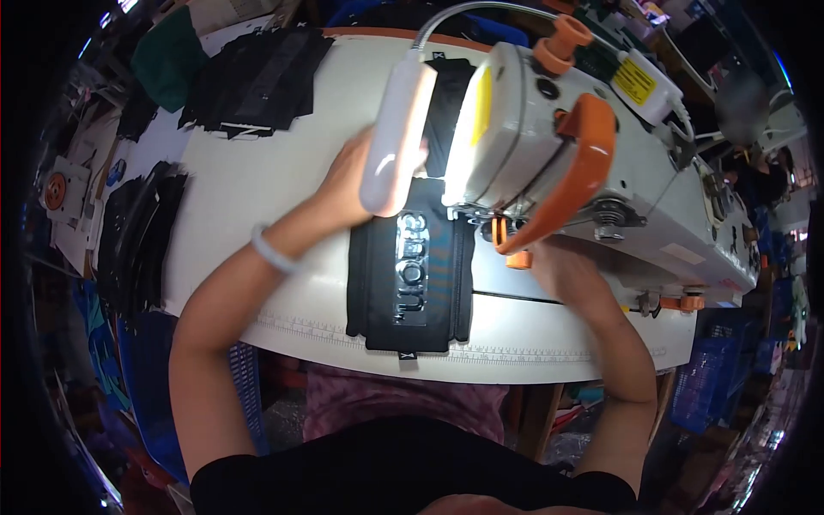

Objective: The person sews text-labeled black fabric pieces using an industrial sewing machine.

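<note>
A black fabric panel (442,292) with shiny raised lettering lies lengthwise on the white sewing table, its upper part running beside the sewing machine (515,129). My left hand (350,176) rests at the panel's left side near the needle area. The lamp head (396,142) covers most of its fingers. To the right of the needle area, my right hand (562,270) reaches in under the machine arm, close to an orange part (518,259). Its fingertips are hidden there, so whether they grip anything does not show.
Stacks of black fabric pieces (257,81) lie at the table's back left, with another pile (142,240) at the left edge. An orange curved guard (592,146) projects from the machine. Blue baskets (708,382) stand below the table. A printed ruler runs along the front edge.
</note>
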Available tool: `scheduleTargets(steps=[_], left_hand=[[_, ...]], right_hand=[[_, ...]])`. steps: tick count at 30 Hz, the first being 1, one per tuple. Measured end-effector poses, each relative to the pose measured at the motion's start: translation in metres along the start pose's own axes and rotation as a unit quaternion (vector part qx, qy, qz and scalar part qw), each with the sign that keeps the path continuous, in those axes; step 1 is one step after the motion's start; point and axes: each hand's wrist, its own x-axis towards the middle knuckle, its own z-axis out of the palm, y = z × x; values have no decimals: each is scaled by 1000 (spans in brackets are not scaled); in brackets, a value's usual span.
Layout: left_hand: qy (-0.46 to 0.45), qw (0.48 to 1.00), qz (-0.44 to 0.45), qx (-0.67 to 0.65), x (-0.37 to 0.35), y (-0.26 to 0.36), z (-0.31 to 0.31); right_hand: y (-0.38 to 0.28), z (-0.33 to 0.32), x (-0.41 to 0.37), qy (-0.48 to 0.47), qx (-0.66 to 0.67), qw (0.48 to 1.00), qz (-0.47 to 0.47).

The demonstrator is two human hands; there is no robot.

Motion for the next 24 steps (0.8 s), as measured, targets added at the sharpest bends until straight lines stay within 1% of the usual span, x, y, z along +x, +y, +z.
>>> scheduleTargets(steps=[2,3,4,6,7,10,11,14,15,18,19,21,22,23,24], left_hand=[[73,986,-10,147,44,-20,1],[138,952,43,270,63,-50,14],[146,951,38,271,78,-59,19],[193,926,27,322,99,-66,28],[195,925,21,324,97,-54,28],[133,933,-37,333,86,-10,24],[136,932,-39,335,85,0,24],[80,954,-37,286,85,20,26],[83,953,-37,288,87,20,26],[124,963,-44,234,101,3,30],[189,972,-66,121,106,-11,24],[283,955,-65,61,103,-35,0],[319,940,-41,115,87,-25,-32],[343,918,-42,193,79,-35,-63],[346,914,-70,198,68,-39,-94]], right_hand=[[22,12,16,-23,-53,998,-12],[34,11,26,-19,-93,995,-24],[50,9,38,-12,-147,988,-36],[68,7,52,33,-242,968,-54],[75,7,58,55,-288,954,-62],[96,15,73,118,-416,898,-82],[101,18,77,136,-454,876,-86],[115,28,84,191,-547,810,-88],[119,31,85,207,-572,789,-87],[132,36,87,253,-629,731,-78],[136,38,86,266,-644,714,-73],[147,44,82,291,-661,689,-58],[150,43,81,297,-652,696,-49],[148,44,74,302,-628,716,-37],[130,41,60,298,-539,787,-19]])
